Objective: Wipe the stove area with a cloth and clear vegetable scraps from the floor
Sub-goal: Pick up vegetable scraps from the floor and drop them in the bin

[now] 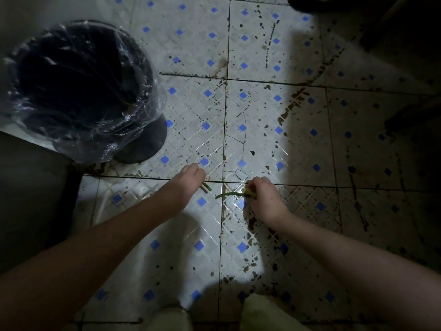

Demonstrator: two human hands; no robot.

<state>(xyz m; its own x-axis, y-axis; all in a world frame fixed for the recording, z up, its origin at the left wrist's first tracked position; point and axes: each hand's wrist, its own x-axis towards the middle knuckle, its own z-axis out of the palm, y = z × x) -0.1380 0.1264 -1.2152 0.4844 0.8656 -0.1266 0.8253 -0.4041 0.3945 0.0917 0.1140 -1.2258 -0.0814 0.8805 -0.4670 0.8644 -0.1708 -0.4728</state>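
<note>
Both of my hands are down at the tiled floor (207,225). My right hand (265,197) grips a bunch of vegetable scraps, and a long green stalk (229,195) sticks out of it to the left. My left hand (186,185) has its fingers curled down over a short green scrap (207,187), whose end pokes out to the right of the fingers. The two hands are about a hand's width apart, near a tile joint.
A dark bin (78,91) lined with a clear plastic bag stands on the floor at the upper left, beyond my left hand. The white tiles with blue diamonds carry dark stains and specks, densest on the right. Dark furniture edges the right and left sides.
</note>
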